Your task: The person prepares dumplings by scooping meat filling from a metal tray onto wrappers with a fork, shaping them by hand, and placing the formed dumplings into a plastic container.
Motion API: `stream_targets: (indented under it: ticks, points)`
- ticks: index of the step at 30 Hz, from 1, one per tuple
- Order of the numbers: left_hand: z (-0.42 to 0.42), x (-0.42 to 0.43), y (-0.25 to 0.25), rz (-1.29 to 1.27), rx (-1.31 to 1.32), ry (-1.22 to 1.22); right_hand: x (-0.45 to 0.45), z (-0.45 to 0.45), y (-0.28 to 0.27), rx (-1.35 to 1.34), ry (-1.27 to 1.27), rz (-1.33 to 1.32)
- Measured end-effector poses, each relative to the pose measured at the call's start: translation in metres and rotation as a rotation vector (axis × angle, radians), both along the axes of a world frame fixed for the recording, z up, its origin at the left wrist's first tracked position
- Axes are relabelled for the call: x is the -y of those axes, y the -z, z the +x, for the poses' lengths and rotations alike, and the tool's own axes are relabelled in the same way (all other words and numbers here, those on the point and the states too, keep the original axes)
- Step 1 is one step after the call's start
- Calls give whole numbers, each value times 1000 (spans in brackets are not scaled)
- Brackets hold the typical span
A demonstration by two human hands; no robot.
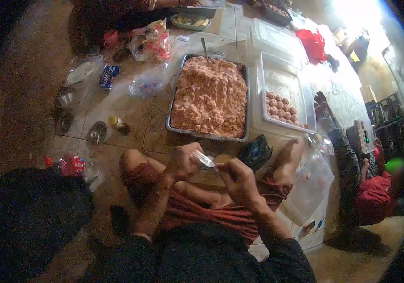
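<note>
Left grip (185,162) and right grip (237,179) pinch shiny plastic (204,159)

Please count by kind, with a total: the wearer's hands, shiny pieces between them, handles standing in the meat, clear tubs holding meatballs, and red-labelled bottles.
Wearer's hands (left hand, right hand): 2
Shiny piece between them: 1
Handle standing in the meat: 1
Clear tub holding meatballs: 1
Red-labelled bottle: 1
Total: 6

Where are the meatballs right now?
Head view, right of centre: the meatballs sit at the near end of the clear plastic box, just right of the big tray of minced meat.
</note>
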State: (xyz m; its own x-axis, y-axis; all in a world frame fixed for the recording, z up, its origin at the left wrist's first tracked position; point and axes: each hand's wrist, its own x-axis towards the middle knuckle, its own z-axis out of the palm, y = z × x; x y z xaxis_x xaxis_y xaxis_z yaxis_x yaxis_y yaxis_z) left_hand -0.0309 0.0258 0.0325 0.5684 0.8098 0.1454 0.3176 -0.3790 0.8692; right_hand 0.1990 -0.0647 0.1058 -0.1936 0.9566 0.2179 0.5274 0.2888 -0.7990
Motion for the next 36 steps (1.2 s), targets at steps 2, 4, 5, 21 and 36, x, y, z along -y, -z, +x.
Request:
stream_targets:
  ticks: [2, 4, 5, 21, 36]
  points:
    - [-1, 8, 4, -122, 61, -163, -3, 8, -9, -61, 105, -64]
    - [-13, 13, 14, -224, 187, -309, -17, 21, -12, 47, 211, 71]
    - [-23, 14, 22, -222, 189, -306, -25, 29, -4, 49, 214, 74]
    - [-35, 34, -1, -126, 146, -256, -108, 67, 19, 741, -138, 209]
    - [-3, 19, -10, -119, 328, -128, -28, 4, -45, 40, -63, 11]
